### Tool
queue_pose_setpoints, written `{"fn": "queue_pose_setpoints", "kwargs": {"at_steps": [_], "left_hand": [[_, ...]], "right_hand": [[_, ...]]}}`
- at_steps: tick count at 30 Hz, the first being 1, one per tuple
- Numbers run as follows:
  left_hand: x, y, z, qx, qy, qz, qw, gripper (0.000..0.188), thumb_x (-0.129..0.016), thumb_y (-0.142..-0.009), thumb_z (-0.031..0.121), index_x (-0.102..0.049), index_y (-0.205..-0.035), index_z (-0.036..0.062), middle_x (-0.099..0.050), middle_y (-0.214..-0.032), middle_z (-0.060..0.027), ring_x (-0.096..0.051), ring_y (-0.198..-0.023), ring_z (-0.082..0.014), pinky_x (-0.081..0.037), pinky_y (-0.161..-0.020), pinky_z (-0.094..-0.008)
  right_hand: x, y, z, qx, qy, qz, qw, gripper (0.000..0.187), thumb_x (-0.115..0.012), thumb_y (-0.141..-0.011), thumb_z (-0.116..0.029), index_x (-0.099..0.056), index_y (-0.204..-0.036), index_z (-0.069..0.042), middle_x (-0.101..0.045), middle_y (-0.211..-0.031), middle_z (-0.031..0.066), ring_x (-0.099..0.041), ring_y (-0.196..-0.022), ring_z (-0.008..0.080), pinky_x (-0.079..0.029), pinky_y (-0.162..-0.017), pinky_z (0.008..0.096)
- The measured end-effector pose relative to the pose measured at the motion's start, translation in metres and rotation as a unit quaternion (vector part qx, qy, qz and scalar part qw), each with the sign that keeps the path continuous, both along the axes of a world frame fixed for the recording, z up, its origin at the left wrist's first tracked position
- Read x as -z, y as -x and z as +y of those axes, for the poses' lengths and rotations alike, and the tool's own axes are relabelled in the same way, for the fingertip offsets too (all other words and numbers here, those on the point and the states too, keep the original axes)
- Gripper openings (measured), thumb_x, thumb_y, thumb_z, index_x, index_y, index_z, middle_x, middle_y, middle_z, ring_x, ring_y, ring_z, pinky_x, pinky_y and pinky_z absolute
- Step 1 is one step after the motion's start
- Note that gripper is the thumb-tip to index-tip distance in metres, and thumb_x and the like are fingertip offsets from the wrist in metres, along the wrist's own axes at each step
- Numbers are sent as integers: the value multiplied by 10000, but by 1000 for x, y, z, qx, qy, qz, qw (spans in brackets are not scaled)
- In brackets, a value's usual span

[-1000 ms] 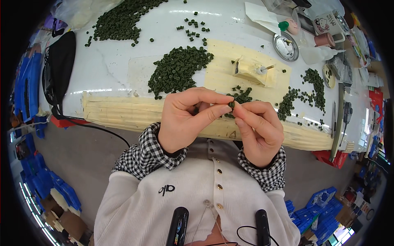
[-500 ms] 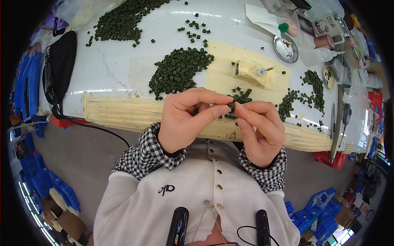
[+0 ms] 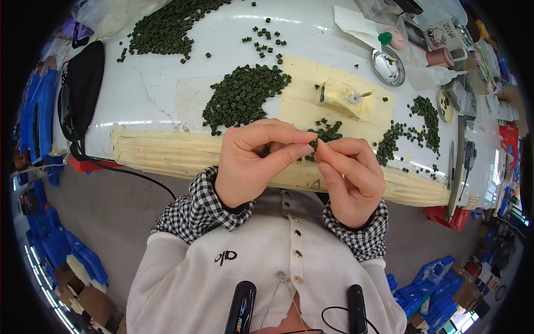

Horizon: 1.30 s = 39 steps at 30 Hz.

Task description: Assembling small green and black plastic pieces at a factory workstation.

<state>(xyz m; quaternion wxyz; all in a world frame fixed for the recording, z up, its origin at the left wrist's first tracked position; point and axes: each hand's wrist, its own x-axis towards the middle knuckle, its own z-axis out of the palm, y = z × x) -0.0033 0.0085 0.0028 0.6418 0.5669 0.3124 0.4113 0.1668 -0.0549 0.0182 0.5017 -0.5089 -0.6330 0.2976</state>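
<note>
While both of my hands meet just above the near edge of the table, I have a small dark green piece pinched between them: my left hand closes thumb and forefinger on it from one side, and my right hand nips it with its fingertips from the other, the remaining fingers curled loosely. I judge this to be the fiddly middle of handling one piece, turning or fitting it between the fingertips (how it is being worked I cannot tell, it is so small). Any next move would call for a light, steady grip, since a piece like this could slip and drop to my lap. Just beyond my knuckles lies a small scatter of green pieces; a bigger heap sits further left, another heap at the far edge. A pale yellow block with a pin stands behind my hands, a round metal lid to the right, a black bag left. Nothing lies between my hands and the block.
</note>
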Motion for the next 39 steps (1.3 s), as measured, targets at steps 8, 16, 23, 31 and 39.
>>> {"fn": "queue_pose_setpoints", "kwargs": {"at_steps": [8,16,23,31,39], "left_hand": [[-5,0,-1,-4,37,9,999,176,-671,-789,-17,-692,-961,8,-646,-847,-19,-415,-610,-10,-343,-552,-164],[-4,0,-1,-8,32,7,999,179,-679,-785,-13,-692,-962,7,-648,-850,-21,-419,-612,-13,-350,-556,-167],[-7,5,-2,14,21,38,999,175,-647,-799,-45,-667,-969,-9,-649,-918,-97,-574,-764,-102,-431,-663,-203],[-9,2,-4,27,28,48,998,173,-661,-788,-43,-665,-957,-8,-647,-911,-95,-564,-768,-97,-427,-657,-210],[-7,4,-4,25,30,40,998,167,-668,-782,-45,-662,-946,-11,-647,-898,-93,-563,-764,-99,-421,-652,-211]], "right_hand": [[-1,-23,13,181,-71,-70,978,236,-665,-780,-2,-654,-1016,18,-585,-869,106,-559,-758,168,-452,-660,265],[-10,-44,50,197,-44,-229,952,153,-683,-782,-54,-659,-928,-13,-586,-773,77,-549,-694,156,-426,-602,260],[-21,-39,44,252,-169,-167,938,101,-680,-786,-33,-650,-866,21,-595,-795,77,-543,-694,159,-429,-625,252],[-29,-14,20,2,-54,60,997,82,-578,-872,-31,-558,-925,28,-626,-908,122,-597,-817,198,-479,-738,286],[-27,-11,21,-34,-35,23,999,76,-541,-892,-31,-521,-934,28,-605,-898,133,-625,-791,195,-506,-711,279]]}}
